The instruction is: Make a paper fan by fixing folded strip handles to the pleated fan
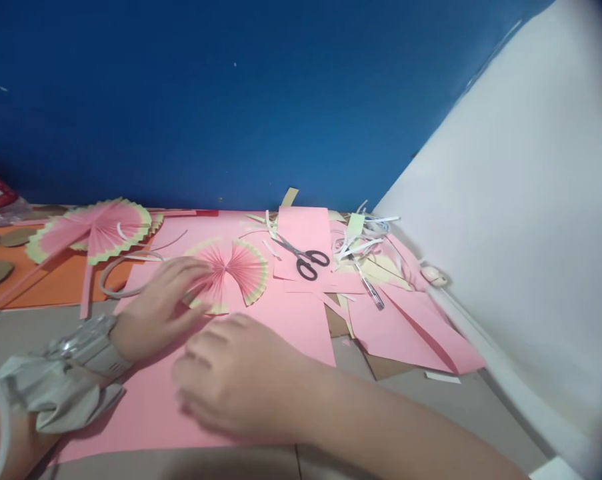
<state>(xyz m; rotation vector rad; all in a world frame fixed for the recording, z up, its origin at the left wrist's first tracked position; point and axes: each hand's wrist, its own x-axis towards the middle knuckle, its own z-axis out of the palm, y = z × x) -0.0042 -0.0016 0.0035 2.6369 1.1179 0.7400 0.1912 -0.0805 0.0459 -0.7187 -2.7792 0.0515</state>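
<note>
My left hand (161,303) lies on a large pink paper sheet (291,327), its fingers touching the left half of a small pleated pink fan with a yellow-green rim (233,270). The fingers are stretched toward it, nothing gripped. My right hand (235,377) rests palm down on the same sheet, nearer to me, blurred, its fingers loosely curled and hiding whatever is under them. A grey scrunchie and a watch sit on my left wrist.
Black-handled scissors (305,259) lie on a pink strip behind the fan. A larger pleated fan (95,230) rests on orange paper at the left. Paper scraps, a pen (369,287) and pink offcuts pile at the right by a white board (521,233). A blue wall stands behind.
</note>
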